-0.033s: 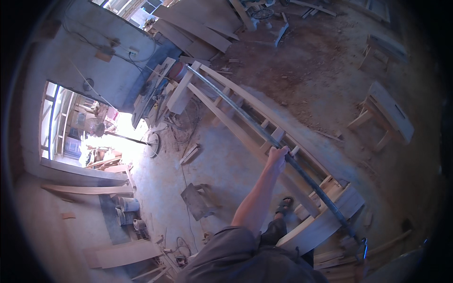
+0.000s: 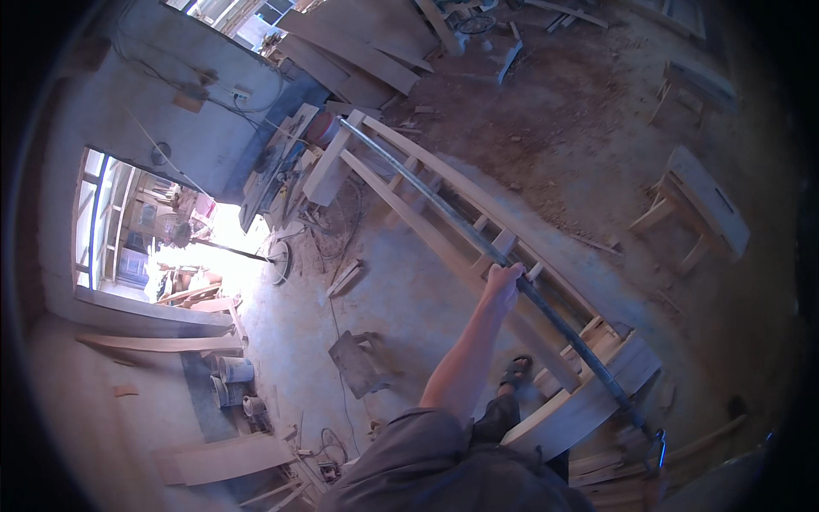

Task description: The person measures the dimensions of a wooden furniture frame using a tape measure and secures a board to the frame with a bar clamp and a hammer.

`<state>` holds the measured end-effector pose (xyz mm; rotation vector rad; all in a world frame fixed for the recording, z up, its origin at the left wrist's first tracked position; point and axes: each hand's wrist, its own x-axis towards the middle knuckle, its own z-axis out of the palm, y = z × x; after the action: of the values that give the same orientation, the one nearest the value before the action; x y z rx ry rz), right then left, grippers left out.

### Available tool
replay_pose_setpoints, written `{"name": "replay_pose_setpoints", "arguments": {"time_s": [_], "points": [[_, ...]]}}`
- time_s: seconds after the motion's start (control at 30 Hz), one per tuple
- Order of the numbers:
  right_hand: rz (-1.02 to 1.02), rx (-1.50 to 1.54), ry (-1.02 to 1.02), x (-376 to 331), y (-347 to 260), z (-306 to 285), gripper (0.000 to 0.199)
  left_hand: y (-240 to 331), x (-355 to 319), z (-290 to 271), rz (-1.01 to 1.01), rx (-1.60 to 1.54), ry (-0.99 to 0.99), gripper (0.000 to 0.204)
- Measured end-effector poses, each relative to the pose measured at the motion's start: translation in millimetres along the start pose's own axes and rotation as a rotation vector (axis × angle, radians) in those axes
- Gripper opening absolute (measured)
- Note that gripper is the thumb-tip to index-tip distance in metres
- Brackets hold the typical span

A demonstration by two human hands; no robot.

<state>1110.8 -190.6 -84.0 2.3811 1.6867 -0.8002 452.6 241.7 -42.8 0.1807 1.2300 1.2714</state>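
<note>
My left hand [image 2: 506, 278] is closed around a long metal pipe [image 2: 444, 207], with the arm stretched forward from a dark grey sleeve. The pipe runs lengthwise over a pale wooden frame [image 2: 397, 203], from its far end block [image 2: 331, 171] to past its near end block [image 2: 589, 410]. Long rails and several short crosspieces make up the frame. At the pipe's near end, a thin bluish glinting piece [image 2: 660, 448] shows in the dim lower right. My right hand does not show. One sandalled foot [image 2: 516, 373] stands beside the frame.
A low wooden stool [image 2: 360, 363] stands left of the frame, with a cable running past it. Buckets [image 2: 232, 371] and loose boards [image 2: 222, 461] lie along the left. Wooden benches [image 2: 695, 205] stand at right. A red bucket [image 2: 322, 128] and leaning panels [image 2: 350, 55] are beyond the frame.
</note>
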Motion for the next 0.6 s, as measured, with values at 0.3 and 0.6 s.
{"name": "replay_pose_setpoints", "arguments": {"time_s": [0.3,0.6], "points": [[0.130,0.604,-0.104,13.2,-9.7,62.6,0.032,-15.7,33.0,-23.6,0.025,-0.082,-0.242,0.016],[0.348,0.102,0.333,32.7,-22.3,2.9,0.017,-7.6,20.6,27.2,-0.099,0.046,0.003,0.016]]}}
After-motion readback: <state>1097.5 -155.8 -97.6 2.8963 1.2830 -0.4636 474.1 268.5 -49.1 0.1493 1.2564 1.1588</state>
